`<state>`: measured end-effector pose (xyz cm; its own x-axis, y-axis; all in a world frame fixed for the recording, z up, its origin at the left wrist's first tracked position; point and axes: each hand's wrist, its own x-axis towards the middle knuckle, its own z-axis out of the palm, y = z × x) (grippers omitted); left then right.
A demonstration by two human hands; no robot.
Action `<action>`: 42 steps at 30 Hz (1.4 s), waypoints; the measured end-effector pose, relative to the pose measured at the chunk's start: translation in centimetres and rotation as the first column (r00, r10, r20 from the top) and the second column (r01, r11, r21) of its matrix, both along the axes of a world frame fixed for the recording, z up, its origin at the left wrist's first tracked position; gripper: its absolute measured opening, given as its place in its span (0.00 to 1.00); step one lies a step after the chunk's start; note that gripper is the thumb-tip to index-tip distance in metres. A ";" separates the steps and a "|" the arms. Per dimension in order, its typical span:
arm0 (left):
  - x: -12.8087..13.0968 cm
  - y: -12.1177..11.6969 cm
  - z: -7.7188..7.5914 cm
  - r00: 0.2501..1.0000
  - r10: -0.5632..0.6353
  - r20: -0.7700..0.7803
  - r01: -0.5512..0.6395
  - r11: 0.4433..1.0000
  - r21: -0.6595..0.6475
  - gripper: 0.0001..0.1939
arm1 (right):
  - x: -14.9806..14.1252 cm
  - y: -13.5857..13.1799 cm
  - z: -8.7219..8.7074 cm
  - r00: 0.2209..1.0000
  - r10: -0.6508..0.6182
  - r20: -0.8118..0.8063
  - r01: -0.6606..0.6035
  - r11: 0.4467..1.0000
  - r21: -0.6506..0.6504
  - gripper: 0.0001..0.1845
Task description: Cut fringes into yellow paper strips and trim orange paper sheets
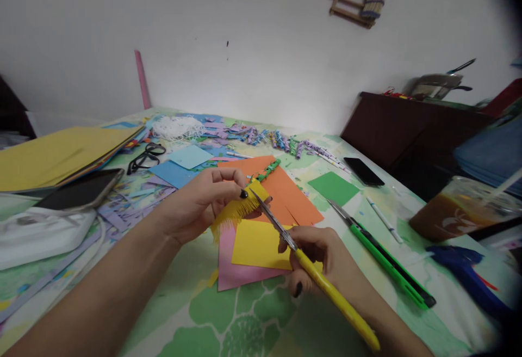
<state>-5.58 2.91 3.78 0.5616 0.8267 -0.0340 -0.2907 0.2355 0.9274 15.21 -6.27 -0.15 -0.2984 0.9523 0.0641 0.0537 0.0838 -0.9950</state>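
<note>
My left hand [218, 196] pinches a strip of yellow paper [232, 211] whose lower edge is cut into a fine fringe. In my right hand [322, 256] is a pair of scissors [314, 270] with long yellow handles. Their blades point up and left and meet the strip near its right end. Below the hands lie a yellow paper sheet [259, 245] and, under it, a pink sheet [228, 275]. Behind them an orange sheet [291, 199] carries a green curled paper piece [269, 169].
A green utility knife [387, 262] lies right of my right hand, near a blue glue gun [468, 275] and a plastic drink cup [444, 210]. Phones [364, 171], glasses [147, 157], white string [177, 127], yellow card sheets [61, 153] and paper scraps surround the work.
</note>
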 end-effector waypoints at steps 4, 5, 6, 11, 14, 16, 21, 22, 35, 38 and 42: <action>0.1 -0.1 0.1 1.000 -0.014 0.006 0.014 1.000 0.012 0.05 | 0.0 0.0 0.0 0.999 -0.021 0.039 0.020 0.999 0.031 0.19; 0.1 -0.1 0.1 1.000 -0.022 0.011 0.022 1.000 0.013 0.05 | 0.0 0.0 -0.1 0.998 -0.029 0.047 0.027 0.999 0.037 0.20; 0.2 -0.1 0.1 1.000 -0.027 0.012 0.027 1.000 0.012 0.05 | 0.0 0.1 -0.1 0.998 -0.032 0.049 0.030 0.999 0.038 0.20; 0.2 0.0 0.1 1.000 -0.017 -0.012 0.017 1.000 0.009 0.05 | 0.1 0.1 -0.2 0.999 -0.025 0.022 0.025 1.000 0.015 0.21; 0.2 0.0 0.1 1.000 -0.020 -0.006 0.020 1.000 0.012 0.05 | 0.0 0.0 -0.1 1.000 -0.027 0.015 0.026 1.000 0.002 0.20; 0.2 0.0 0.0 1.000 -0.018 -0.009 0.018 1.000 0.017 0.05 | 0.0 0.0 0.0 1.000 -0.023 0.003 0.023 1.000 0.007 0.19; 0.1 0.1 -0.2 1.000 0.000 -0.025 0.000 1.000 0.022 0.06 | -0.1 0.1 0.2 1.000 -0.007 -0.017 0.007 1.000 0.002 0.16; 0.1 0.1 -0.2 1.000 -0.005 -0.023 0.005 1.000 0.023 0.06 | -0.1 0.1 0.2 1.000 -0.008 -0.014 0.008 1.000 -0.003 0.17; 0.1 -0.1 0.0 0.999 0.025 -0.048 -0.024 0.999 0.024 0.06 | 0.0 0.1 0.2 1.000 -0.006 0.030 0.005 0.999 0.031 0.18; 0.1 0.0 0.0 0.998 0.027 -0.051 -0.026 0.999 0.024 0.06 | -0.1 0.1 0.1 1.000 -0.011 0.028 0.010 1.000 0.023 0.18; 0.2 0.0 0.0 0.999 0.012 -0.036 -0.012 1.000 0.021 0.06 | 0.0 0.1 -0.1 0.998 -0.032 0.052 0.031 0.999 0.022 0.20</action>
